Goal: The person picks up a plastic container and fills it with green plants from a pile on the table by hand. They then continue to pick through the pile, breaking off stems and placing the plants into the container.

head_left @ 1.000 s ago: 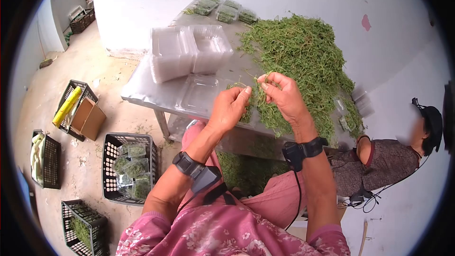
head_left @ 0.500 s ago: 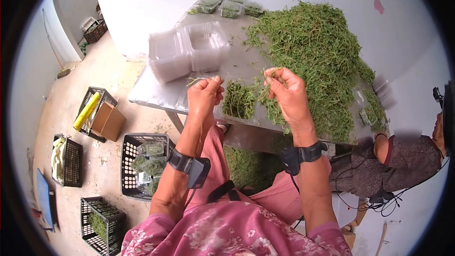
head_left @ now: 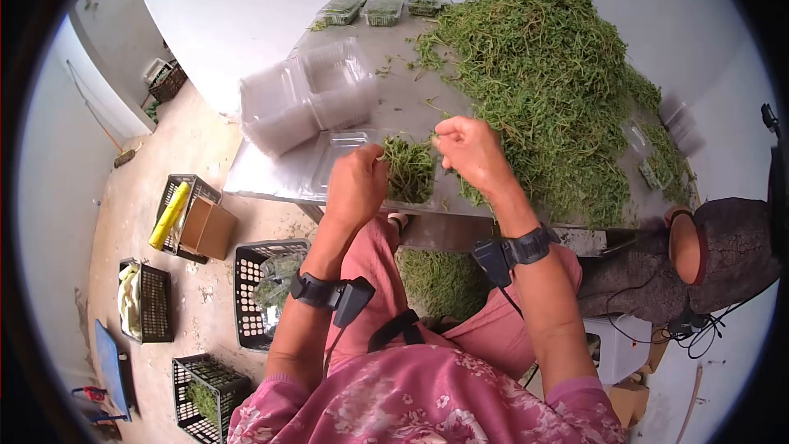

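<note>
An open clear plastic clamshell box (head_left: pixel 426 201) with leafy green sprigs (head_left: pixel 408 168) in it lies at the table's near edge. At its left side my left hand (head_left: pixel 357 185) is closed, thumb against the fingers, close to the greens. My right hand (head_left: pixel 472 152) is pinched just above the box's right side, its fingertips pointing toward the greens. What either pinch holds is too small or hidden to make out. A large heap of the same greens (head_left: pixel 542 90) rises behind and right of my right hand.
Stacked empty clamshells (head_left: pixel 304 94) stand left on the metal table (head_left: pixel 403 107). Several filled boxes (head_left: pixel 382 10) sit at the back. Black crates (head_left: pixel 246 288) stand on the floor at left. More greens (head_left: pixel 440 279) lie under the table. Another person's dark clothing (head_left: pixel 731 255) shows at right.
My hands have come closer together, the right moving left and down to the box. The sprigs seen at my fingertips earlier no longer show clearly. The view has shifted slightly.
</note>
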The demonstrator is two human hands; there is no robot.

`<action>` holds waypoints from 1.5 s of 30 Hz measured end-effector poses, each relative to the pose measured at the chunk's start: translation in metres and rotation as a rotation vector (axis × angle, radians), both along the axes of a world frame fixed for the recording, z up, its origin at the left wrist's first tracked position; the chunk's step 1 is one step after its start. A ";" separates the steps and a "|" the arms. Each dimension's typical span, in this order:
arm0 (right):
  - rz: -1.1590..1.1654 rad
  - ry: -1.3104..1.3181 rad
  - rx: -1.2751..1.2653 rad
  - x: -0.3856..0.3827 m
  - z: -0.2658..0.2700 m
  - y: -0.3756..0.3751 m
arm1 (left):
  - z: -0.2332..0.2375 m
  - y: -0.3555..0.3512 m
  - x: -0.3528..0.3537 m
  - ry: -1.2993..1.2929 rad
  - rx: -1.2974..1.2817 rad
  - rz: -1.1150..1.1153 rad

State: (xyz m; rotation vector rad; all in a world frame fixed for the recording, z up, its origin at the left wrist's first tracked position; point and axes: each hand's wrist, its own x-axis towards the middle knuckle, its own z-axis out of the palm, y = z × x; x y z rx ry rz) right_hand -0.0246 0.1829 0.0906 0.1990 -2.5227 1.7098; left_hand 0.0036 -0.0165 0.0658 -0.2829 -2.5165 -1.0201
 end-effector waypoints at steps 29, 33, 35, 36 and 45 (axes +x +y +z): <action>-0.077 0.000 0.900 -0.027 -0.031 0.086 | -0.021 0.034 -0.023 -0.138 -0.492 -0.210; -0.070 0.098 0.614 -0.027 -0.017 0.098 | -0.018 0.030 -0.021 -0.113 -0.459 -0.220; -0.114 0.103 0.427 -0.028 -0.014 0.099 | -0.010 0.031 -0.016 -0.137 -0.438 -0.202; -0.132 0.093 0.354 -0.028 -0.011 0.099 | -0.004 0.031 -0.012 -0.148 -0.428 -0.191; 0.073 0.030 -0.229 -0.021 0.009 0.082 | 0.017 0.043 -0.008 0.028 0.101 -0.204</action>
